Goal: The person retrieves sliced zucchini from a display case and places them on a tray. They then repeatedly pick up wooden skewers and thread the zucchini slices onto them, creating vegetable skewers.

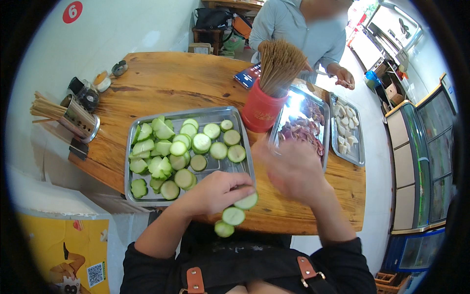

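Observation:
My left hand (216,191) is over the near right corner of a metal tray (248,147). Between its thumb and fingers is the topmost of three round zucchini slices (234,217), which hang in a slanting row past the table's front edge. A skewer through them cannot be made out. Many more zucchini slices (201,142) lie in the tray, some cut with a scalloped edge. My right hand (295,171) is blurred over the wood, right of the tray. Just beyond it stands a red plastic cup (260,112) packed with bamboo skewers (281,66).
A tray of sliced raw meat (301,126) and a tray of white chunks (345,123) are on the right. A phone (248,75) lies behind the cup. Across the wooden table (176,81) stands a person (297,33). Chopsticks (51,106) and condiment jars (101,81) line the left wall.

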Demonstrator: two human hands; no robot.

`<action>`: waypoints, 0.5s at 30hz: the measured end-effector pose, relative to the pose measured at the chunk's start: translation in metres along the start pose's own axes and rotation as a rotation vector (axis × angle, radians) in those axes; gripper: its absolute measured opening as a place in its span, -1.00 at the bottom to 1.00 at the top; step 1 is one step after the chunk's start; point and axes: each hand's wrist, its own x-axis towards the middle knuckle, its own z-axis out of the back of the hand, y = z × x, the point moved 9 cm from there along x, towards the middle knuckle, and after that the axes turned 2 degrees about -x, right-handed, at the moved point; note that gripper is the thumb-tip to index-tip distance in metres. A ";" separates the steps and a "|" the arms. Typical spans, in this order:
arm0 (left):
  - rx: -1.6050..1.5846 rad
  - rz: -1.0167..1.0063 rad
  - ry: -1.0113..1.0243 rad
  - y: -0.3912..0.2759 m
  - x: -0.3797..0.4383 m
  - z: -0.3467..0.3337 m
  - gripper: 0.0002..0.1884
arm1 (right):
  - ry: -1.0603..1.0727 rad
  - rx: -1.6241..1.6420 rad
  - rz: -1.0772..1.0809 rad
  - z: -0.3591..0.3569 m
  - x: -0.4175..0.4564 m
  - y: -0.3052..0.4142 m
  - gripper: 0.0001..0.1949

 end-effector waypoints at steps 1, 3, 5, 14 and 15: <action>0.142 0.003 0.052 -0.007 -0.001 0.005 -0.80 | 0.160 0.066 0.039 -0.012 -0.010 0.005 -0.81; 0.426 0.006 0.161 -0.019 -0.007 0.016 -0.80 | 0.480 0.195 0.114 -0.034 -0.035 0.013 -0.91; 0.403 -0.106 -0.484 -0.041 -0.036 0.089 -0.81 | 0.466 0.226 -0.078 -0.041 -0.048 -0.005 -0.93; 0.681 0.033 -0.820 -0.006 -0.095 0.137 -0.80 | 0.350 0.072 -0.513 -0.097 -0.057 -0.033 -0.77; 0.753 0.024 -0.758 -0.001 -0.091 0.126 -0.79 | 0.338 0.051 -0.532 -0.089 -0.051 -0.041 -0.78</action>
